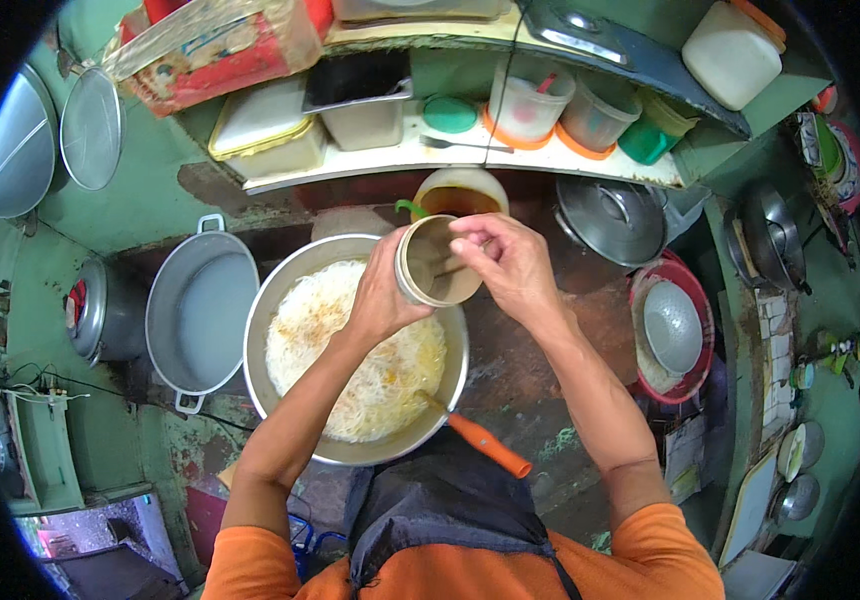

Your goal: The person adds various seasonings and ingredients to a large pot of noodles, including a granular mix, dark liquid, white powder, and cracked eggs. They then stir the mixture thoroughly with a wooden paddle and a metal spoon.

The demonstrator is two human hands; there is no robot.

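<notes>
My left hand (385, 300) grips a round jar (401, 271) by its side, tilted so its open mouth shows, above the right part of a large metal bowl (251, 352). At the jar's mouth, my right hand (508, 262) pinches what looks like a small spoon (454, 262) that reaches inside. The jar's contents cannot be made out clearly. In the bowl lie thin white noodles (325, 300) with brown and yellow patches on top. A utensil with an orange handle (490, 445) rests in the bowl, its handle over the near right rim.
Left of the bowl stands a two-handled metal pot (250, 262) with cloudy liquid. Behind is a tub (463, 180) of brownish liquid, below a shelf (370, 161) of containers. A lidded pan (613, 221) and a red basin (706, 330) with a metal strainer (672, 326) are on the right.
</notes>
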